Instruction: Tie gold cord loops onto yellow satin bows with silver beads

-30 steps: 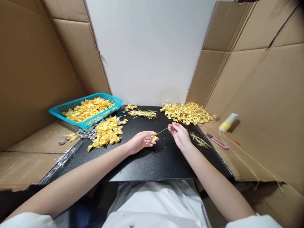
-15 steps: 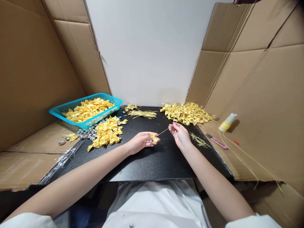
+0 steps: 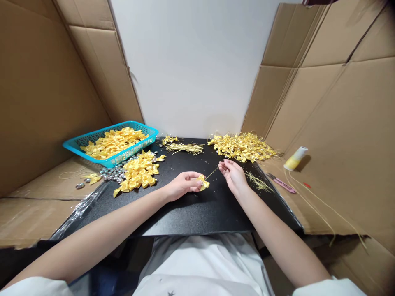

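Observation:
Pinched in my left hand (image 3: 185, 186) is a yellow ribbon bow (image 3: 204, 183), held just above the middle of the black table. A thin gold cord (image 3: 212, 173) stretches from the bow up to the right. Its far end is between the thumb and fingers of my right hand (image 3: 233, 174). To the left of my left hand lies a heap of yellow bows (image 3: 138, 170) beside several silver bells (image 3: 115, 173). Just right of my right hand there is a loose bunch of short cord pieces (image 3: 259, 181).
A turquoise basket (image 3: 112, 161) of yellow bows stands at the back left. Gold cords (image 3: 185, 148) lie at the table's back. Finished-looking corded bows (image 3: 243, 146) are piled back right. A thread spool (image 3: 295, 158) and pink cutter (image 3: 282, 183) rest on cardboard at right.
The bow in my left hand has turned, so more of its yellow ribbon faces me. My right hand keeps the cord taut and has hardly moved.

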Demonstrator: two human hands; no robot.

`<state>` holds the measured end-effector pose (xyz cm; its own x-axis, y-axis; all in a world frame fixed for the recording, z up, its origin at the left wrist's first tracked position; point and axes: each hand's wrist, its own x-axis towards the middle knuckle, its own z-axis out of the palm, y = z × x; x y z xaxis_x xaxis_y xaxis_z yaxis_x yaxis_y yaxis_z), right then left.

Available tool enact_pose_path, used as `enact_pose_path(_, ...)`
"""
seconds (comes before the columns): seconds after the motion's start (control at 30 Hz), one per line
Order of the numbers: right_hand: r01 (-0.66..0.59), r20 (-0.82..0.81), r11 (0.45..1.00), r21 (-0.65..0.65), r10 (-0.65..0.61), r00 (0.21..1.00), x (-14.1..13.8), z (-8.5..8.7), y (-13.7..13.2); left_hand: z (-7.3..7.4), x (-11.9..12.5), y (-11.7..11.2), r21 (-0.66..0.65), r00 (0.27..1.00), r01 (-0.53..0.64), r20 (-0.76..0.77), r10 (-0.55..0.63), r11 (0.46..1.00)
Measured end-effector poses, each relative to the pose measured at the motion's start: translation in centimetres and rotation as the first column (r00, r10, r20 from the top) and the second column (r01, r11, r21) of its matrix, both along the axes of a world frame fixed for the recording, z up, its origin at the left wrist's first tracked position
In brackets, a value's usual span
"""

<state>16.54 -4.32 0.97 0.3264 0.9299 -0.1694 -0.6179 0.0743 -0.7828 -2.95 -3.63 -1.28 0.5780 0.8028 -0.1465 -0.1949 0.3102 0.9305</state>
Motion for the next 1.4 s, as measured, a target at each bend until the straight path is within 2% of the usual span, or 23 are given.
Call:
enact_pose_path(0.17, 0.005, -0.003, 1.000, 0.000, -0.005, 1.000, -0.02, 0.04, -0.03, -0.02, 0.05, -0.10, 0.073, 0.999, -0.002, -0.034, 0.004, 0.997)
enact_pose_path(0.37, 0.016, 0.001, 1.000, 0.009, -0.016, 1.000, 0.06, 0.05, -0.02, 0.22, 0.03, -0.20, 0.252, 0.988, -0.067, -0.119, 0.100, 0.965)
enact_pose_path(0.47, 0.018, 0.013, 0.999, 0.031, -0.019, 1.000, 0.12, -0.09, 0.04, 0.33, 0.04, -0.24, 0.293, 0.984, -0.080, -0.129, 0.122, 0.953)
enact_pose_path(0.83, 0.012, 0.023, 1.000, 0.027, -0.013, 1.000, 0.04, 0.05, -0.13, 0.14, 0.07, 0.02, 0.165, 0.976, -0.144, -0.137, 0.167, 0.976)
enact_pose_path(1.17, 0.005, 0.038, 0.999, 0.034, -0.006, 0.999, -0.10, -0.04, -0.13, 0.10, 0.18, 0.11, 0.144, 0.965, -0.184, -0.164, 0.207, 0.972)
enact_pose_path(1.4, -0.011, 0.047, 0.999, 0.043, 0.009, 0.999, -0.11, -0.31, -0.16, 0.19, 0.29, -0.01, 0.162, 0.972, -0.182, -0.118, 0.202, 0.970)
